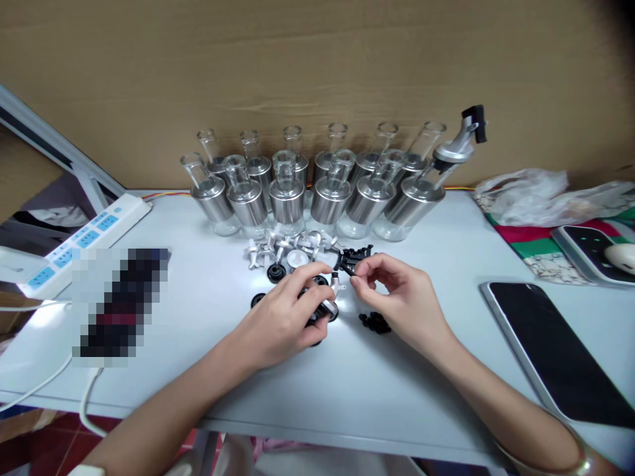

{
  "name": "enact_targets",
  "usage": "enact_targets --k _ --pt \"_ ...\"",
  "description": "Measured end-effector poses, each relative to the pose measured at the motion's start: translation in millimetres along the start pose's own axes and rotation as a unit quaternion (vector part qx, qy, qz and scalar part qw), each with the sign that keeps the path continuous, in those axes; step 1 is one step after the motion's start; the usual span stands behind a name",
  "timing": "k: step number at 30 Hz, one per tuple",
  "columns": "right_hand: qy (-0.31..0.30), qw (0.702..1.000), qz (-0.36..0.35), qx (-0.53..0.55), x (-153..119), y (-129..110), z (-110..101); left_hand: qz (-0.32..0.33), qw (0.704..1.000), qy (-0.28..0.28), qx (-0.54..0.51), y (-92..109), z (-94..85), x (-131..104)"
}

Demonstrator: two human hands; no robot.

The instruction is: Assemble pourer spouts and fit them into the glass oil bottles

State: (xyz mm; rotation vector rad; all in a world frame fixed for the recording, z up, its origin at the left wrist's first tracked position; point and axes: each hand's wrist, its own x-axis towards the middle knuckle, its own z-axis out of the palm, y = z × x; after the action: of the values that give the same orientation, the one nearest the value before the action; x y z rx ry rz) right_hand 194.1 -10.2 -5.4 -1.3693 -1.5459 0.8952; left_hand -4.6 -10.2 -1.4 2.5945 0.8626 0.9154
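My left hand (292, 311) is closed around a silver metal spout (335, 285) with a black tip, its base wrapped by the fingers. Just to the right, my right hand (397, 291) pinches a small black piece (346, 269) between thumb and fingertips, close to the spout's tip. Whether the two parts touch is too small to tell. Black round caps (257, 301) lie partly hidden beneath my left hand. Beyond the hands is a pile of silver spouts (280, 248), with black levers (361, 252) beside it. Small black parts (376, 322) sit under my right hand.
Two rows of glass bottles with metal sleeves (288, 201) stand at the back; the rightmost front one carries a spout (454, 151). A power strip (89, 241) and a pixelated device (122, 304) lie left. At right are a phone (560, 350) and plastic bags (528, 195).
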Motion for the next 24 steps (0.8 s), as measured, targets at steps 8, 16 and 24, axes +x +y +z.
enact_targets --k 8,16,24 --pt "0.020 0.999 -0.025 0.025 -1.7 -2.7 1.1 -0.001 1.000 0.011 -0.006 0.2 -1.9 3.2" --pt "0.023 0.997 -0.068 0.031 -4.8 -4.1 2.6 -0.011 1.000 0.013 -0.013 -1.7 -0.1 1.4" --pt "-0.027 0.996 -0.008 0.086 -4.5 -8.3 5.2 -0.001 1.000 0.011 -0.004 -1.1 -1.4 3.6"
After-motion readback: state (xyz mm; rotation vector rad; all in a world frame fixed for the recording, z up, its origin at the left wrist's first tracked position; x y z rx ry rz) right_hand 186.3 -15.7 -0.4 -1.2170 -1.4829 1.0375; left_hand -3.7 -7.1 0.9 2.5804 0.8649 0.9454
